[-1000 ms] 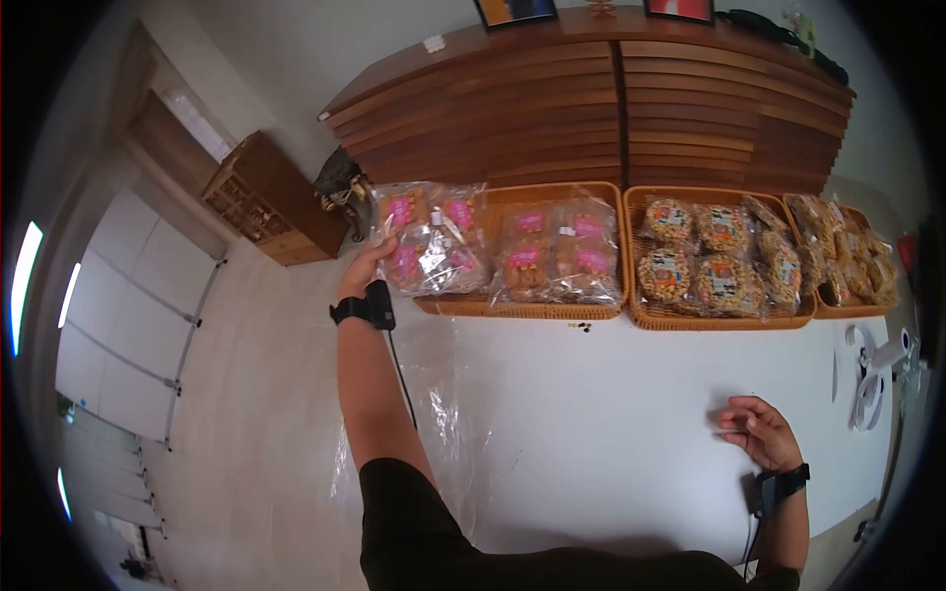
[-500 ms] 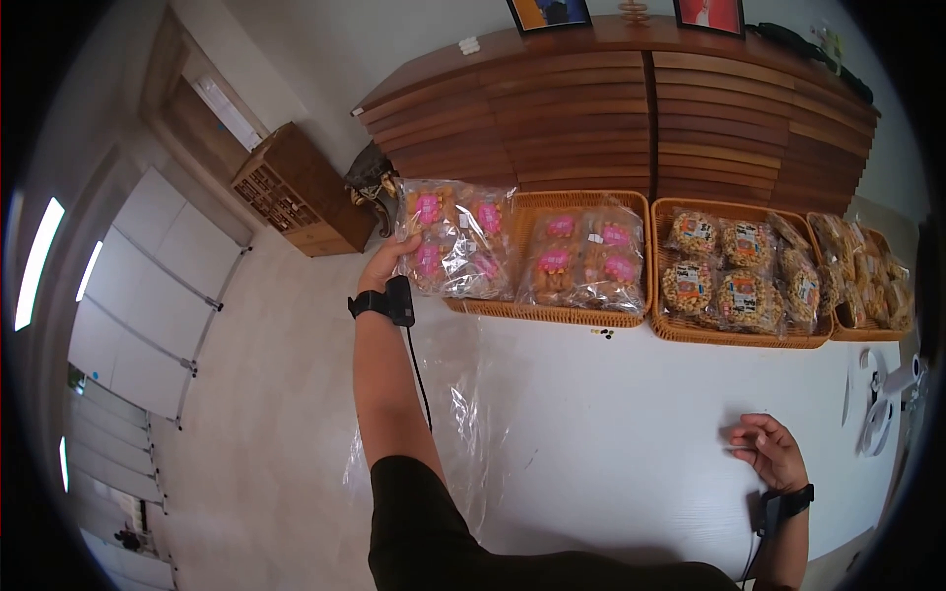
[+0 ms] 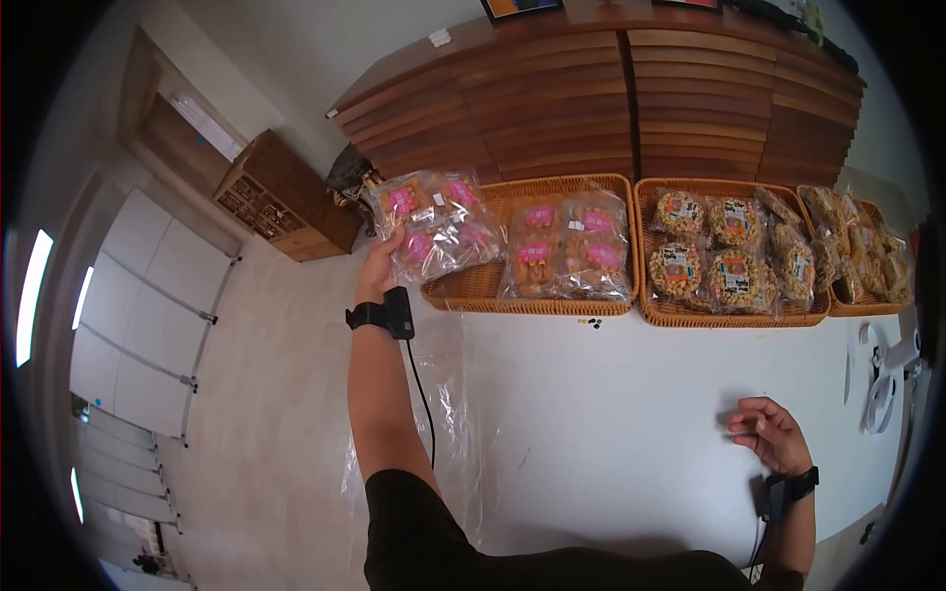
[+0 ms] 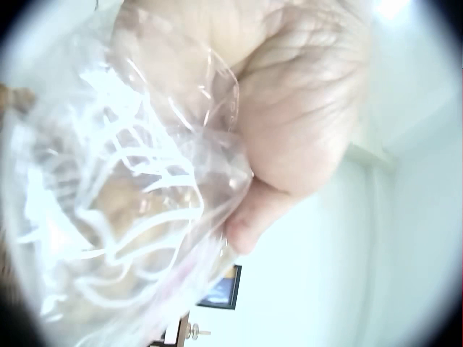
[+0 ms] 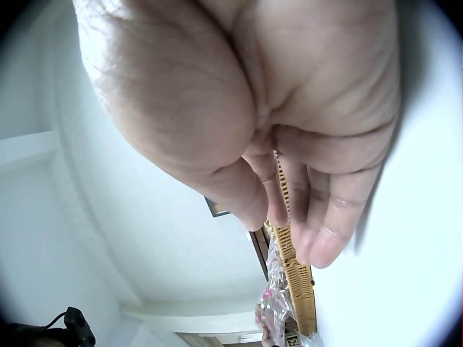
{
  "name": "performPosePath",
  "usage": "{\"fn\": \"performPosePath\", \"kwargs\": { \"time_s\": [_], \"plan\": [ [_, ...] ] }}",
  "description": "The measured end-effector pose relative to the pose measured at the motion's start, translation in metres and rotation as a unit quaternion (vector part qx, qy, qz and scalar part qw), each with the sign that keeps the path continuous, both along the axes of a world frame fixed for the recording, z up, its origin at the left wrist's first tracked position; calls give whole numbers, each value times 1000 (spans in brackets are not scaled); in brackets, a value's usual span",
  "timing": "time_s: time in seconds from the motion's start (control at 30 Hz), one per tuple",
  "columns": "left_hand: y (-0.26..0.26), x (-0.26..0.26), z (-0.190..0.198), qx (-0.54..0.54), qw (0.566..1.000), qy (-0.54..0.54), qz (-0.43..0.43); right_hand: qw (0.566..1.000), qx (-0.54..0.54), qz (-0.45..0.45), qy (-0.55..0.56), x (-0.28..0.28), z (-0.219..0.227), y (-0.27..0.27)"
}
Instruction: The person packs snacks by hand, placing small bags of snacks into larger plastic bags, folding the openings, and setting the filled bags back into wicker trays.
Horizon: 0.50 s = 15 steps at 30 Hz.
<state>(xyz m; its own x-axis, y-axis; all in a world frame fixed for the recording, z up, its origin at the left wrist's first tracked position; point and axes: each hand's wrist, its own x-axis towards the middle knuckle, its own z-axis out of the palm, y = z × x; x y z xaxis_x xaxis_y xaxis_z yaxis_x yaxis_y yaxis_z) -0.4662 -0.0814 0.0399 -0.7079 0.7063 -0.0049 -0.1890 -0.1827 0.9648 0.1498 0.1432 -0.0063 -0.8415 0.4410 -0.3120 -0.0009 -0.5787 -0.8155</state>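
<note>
My left hand (image 3: 379,264) grips the left edge of a clear plastic bag of brown snack packs with pink labels (image 3: 434,229). The thumb lies over the crinkled plastic (image 4: 130,195) in the left wrist view. This bag tilts over the left end of a wicker basket (image 3: 468,289), hiding part of its rim. A second bag with the same pink labels (image 3: 567,251) lies in the basket's right half. My right hand (image 3: 774,438) rests low by the white table with nothing in it; its fingers (image 5: 333,224) hang loosely bent in the right wrist view.
To the right, another wicker basket (image 3: 734,318) holds several round packs of puffed snack (image 3: 734,222), and a further basket (image 3: 867,308) holds more packs. Clear plastic film (image 3: 448,414) drapes at the table's left edge. White rolls (image 3: 880,404) lie at the right end. Behind stands a wooden cabinet (image 3: 552,108).
The bag in my left hand has tilted and risen, baring more of the basket's left floor. My right hand stays about where it was. The head view has shifted slightly.
</note>
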Motion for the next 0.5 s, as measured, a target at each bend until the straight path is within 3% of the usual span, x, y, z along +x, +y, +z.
{"fn": "performPosePath", "kwargs": {
  "time_s": [0.13,0.23,0.3,0.33,0.37,0.4,0.43,0.47,0.5],
  "plan": [
    [18,19,-24,112,990,-64,64,1000,3,8,3,0,0,0],
    [41,57,-36,176,978,-49,101,1000,10,16,0,0,0,1],
    [52,58,-69,207,969,-42,126,1000,17,21,-2,0,0,0],
    [52,44,-104,66,953,220,200,1000,20,23,-5,0,0,-1],
    [54,39,-123,-82,847,459,257,999,25,23,-6,1,0,-1],
    [59,46,-119,-78,844,461,262,999,30,26,-1,1,0,0],
    [65,57,-109,80,962,162,203,999,31,27,-3,1,0,-1],
    [71,71,-97,226,955,-158,113,999,31,27,-6,1,0,-2],
    [77,93,-79,204,948,-172,174,999,33,28,-8,0,2,-2]
  ]
}}
